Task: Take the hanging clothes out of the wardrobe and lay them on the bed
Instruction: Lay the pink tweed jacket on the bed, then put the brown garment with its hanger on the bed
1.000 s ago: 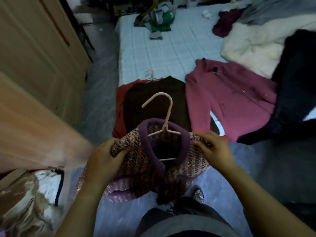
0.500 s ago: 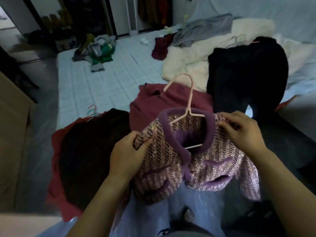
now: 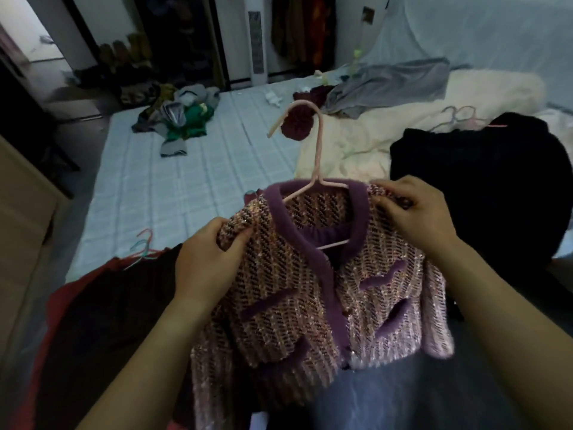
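Head view: the left hand point(image 3: 204, 268) and right hand point(image 3: 415, 212) are each pinching a shoulder of the pink tweed jacket point(image 3: 313, 293) (on its pink hanger point(image 3: 316, 162)), keeping it spread flat above the near edge of the bed point(image 3: 173, 187), likely for laying between the dark garments.

A white tower fan point(image 3: 259, 41) stands against the far wall, with a row of boots point(image 3: 125, 52) on the floor left of it.
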Available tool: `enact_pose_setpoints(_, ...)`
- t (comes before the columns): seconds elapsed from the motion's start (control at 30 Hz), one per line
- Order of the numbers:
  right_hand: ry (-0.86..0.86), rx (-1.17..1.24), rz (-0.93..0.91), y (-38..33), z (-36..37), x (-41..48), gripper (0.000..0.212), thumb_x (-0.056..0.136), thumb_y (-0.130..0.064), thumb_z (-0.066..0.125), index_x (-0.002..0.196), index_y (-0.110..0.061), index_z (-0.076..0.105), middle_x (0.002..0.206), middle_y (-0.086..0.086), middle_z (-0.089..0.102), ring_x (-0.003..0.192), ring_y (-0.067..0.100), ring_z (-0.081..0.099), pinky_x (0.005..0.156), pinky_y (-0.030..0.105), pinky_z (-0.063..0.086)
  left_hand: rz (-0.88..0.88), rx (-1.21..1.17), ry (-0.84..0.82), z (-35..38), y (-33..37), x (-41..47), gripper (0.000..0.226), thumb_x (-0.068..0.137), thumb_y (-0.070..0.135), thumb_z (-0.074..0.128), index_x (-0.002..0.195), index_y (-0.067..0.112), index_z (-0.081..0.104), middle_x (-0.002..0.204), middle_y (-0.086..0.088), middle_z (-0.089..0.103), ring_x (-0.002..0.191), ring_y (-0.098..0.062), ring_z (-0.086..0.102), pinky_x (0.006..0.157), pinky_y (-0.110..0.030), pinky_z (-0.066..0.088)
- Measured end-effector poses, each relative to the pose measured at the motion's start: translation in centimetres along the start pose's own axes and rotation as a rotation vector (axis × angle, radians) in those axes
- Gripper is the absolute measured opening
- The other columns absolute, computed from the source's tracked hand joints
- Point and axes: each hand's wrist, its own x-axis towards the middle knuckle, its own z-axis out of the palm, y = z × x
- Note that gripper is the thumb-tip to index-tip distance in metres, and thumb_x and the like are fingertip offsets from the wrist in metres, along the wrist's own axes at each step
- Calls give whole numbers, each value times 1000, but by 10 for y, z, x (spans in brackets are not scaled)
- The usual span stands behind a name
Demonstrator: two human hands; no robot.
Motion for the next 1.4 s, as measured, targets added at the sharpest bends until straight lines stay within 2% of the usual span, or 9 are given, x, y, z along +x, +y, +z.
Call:
enact_pose_setpoints(0.13,-89,-25,23,30,48,50,24,83,-31,68,107,-28,71,82,2,61,79,19,59,74,40,49,-17,75,-23,32,-27,60,23,87,42,60,81,21,58,76,3,60,72,-17,54,61,-33,37)
enact_pose_setpoints(0.4,-366,-101,56,104,154,144,29,86,-40,61,115,-35,66,85,-6,54,86,19,57,74,33,46,-136,289,-111,99,-79,162,26,89,43,55,86,17,56,83,1,53,76,-20,51,61,-33,36)
enact_pose_setpoints(0.5,-524,-159,62,135,203,159,34,90,-37,57,121,-24,62,106,6,60,100,27,56,82,35,44,-160,369,-188,123,-113,182,36,89,43,55,107,12,59,101,-8,56,96,-28,56,76,-40,47)
enact_pose_setpoints(0.63,-705,-187,76,149,250,151,45,88,-34,61,128,-13,56,127,18,53,113,36,52,92,40,44,-297,380,-280,144,-144,170,50,89,43,53,130,13,53,121,-11,55,112,-29,53,87,-39,46)
enact_pose_setpoints(0.8,-868,-91,-34,119,294,127,51,88,-33,63,130,-7,54,131,17,54,119,34,51,96,38,42,-376,454,-351,140,-173,136,75,80,64,26,134,18,48,123,-7,53,109,-26,53,82,-35,46)
enact_pose_setpoints(0.87,-940,-56,-61,95,308,115,52,90,-34,59,134,-8,49,137,13,48,125,31,45,99,37,38,-433,444,-350,128,-186,122,74,79,66,24,134,21,47,124,-5,52,109,-24,53,83,-36,47)
enact_pose_setpoints(1.03,-1036,48,-155,19,351,82,54,93,-43,48,138,-13,45,141,11,44,128,27,42,103,34,35,-563,420,-320,82,-216,102,59,87,54,39,136,20,44,136,-2,45,121,-22,46,95,-39,43)
enact_pose_setpoints(1.17,-1088,111,-193,-54,411,53,52,94,-42,45,138,-13,44,140,10,44,124,27,45,101,32,35,-536,460,-296,24,-275,93,46,93,44,48,132,20,48,135,0,47,121,-20,46,95,-37,44)
enact_pose_setpoints(1.4,-1104,-20,9,-124,544,17,57,93,-41,51,141,-13,38,146,12,35,133,28,36,110,35,29,-493,526,-443,-77,-453,110,38,92,39,51,125,19,54,129,-3,51,118,-24,50,94,-43,45)
